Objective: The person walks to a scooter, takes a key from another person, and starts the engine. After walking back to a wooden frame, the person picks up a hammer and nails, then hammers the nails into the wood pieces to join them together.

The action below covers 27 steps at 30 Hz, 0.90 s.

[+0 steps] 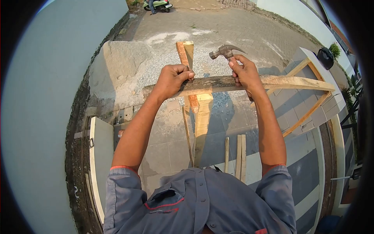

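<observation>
My right hand (246,74) grips a claw hammer (225,50) close below its head, holding it raised above a wooden beam (220,82). The hammer's face points left and its claw right. Over the beam's left part, my left hand (174,79) is closed in a pinch on a small thin nail, mostly hidden by the fingers. The beam lies crosswise, dark and weathered on its left portion. Beneath it runs a pale timber (203,117), and an orange-brown piece of wood (182,54) stands out beyond it.
To the right, a wooden frame (309,113) joins the beam's end near a tiled block (302,99). Loose wood strips (241,156) lie on the tiled floor below. Gravel (156,74) and a sand pile (120,58) are ahead. A wall (50,109) borders the left; a scooter (159,5) stands far off.
</observation>
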{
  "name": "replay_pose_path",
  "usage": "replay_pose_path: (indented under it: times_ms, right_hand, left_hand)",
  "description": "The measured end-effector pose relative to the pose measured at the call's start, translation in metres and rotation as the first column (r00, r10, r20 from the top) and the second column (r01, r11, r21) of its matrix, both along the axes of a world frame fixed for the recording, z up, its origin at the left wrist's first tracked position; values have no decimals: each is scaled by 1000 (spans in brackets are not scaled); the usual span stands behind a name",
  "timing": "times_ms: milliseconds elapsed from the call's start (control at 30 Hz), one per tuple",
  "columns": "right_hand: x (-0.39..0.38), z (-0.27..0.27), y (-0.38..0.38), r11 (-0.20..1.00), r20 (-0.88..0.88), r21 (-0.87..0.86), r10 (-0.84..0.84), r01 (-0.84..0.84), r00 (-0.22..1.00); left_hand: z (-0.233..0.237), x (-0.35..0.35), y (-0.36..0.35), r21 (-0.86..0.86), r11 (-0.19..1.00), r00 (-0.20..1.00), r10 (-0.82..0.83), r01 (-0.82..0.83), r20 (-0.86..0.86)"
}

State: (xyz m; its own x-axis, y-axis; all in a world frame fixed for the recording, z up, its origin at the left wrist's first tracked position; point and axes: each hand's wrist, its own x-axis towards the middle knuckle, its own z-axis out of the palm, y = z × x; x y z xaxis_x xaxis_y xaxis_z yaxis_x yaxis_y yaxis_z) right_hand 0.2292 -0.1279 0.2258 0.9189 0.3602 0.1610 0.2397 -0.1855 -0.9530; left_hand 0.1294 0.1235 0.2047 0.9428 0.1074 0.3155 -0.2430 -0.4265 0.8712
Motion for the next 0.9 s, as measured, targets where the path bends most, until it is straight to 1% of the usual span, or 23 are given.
replay_pose_path:
  times_ms: [67, 100, 167, 200, 267, 300, 367, 400, 467, 500, 567, 667, 767, 900]
  right_hand:
    - [-12, 12, -1, 1000, -16, -9, -18, 17, 1000]
    - [-18, 18, -2, 1000, -13, -10, -14, 14, 1000]
    - [-29, 31, -3, 1000, 83, -13, 10, -9, 997]
    - [-31, 38, -3, 1000, 80, -14, 12, -11, 997]
    - [-33, 51, -4, 995, 325, -91, 73, -46, 943]
    - [-32, 56, -3, 995, 322, -90, 71, -44, 944]
    - [-31, 68, 2, 976, 581, -219, 114, 19, 806]
    - [-34, 76, 3, 975, 582, -219, 113, 21, 805]
    - [-43, 91, 9, 946, 631, -322, 188, 33, 753]
    - [-43, 93, 13, 946, 632, -323, 190, 33, 752]
    - [-41, 98, 19, 925, 667, -376, 238, 44, 706]
    - [-41, 101, 26, 925, 703, -375, 243, 59, 669]
    - [-38, 103, 29, 907, 716, -409, 254, 96, 650]
    - [-40, 102, 33, 889, 696, -447, 274, 102, 663]
  left_hand:
    - [5, -2, -1, 64, 998, 997, 22, -18, -71]
    - [4, -2, -1, 64, 998, 997, 25, -21, -69]
    - [2, -1, -1, 70, 998, 1000, 9, -8, -14]
    - [1, -1, -1, 68, 998, 1000, 12, -10, -17]
    - [4, -2, -2, 108, 994, 1000, 25, -23, -17]
    - [3, -2, -2, 109, 994, 1000, 22, -20, -20]
    - [3, -1, -3, 105, 994, 999, 29, -25, -43]
    - [3, -1, -3, 104, 994, 999, 28, -23, -42]
    - [3, -3, -2, 94, 996, 1000, 7, -7, -9]
    - [3, -3, -3, 92, 996, 1000, 8, -7, -8]
    - [6, -5, -5, 125, 992, 999, 33, -31, -15]
    - [4, -4, -5, 90, 996, 999, 13, -16, 29]
    - [7, -7, -6, 124, 992, 1000, 23, -25, 17]
    - [5, -7, -7, 111, 994, 999, 14, -18, 40]
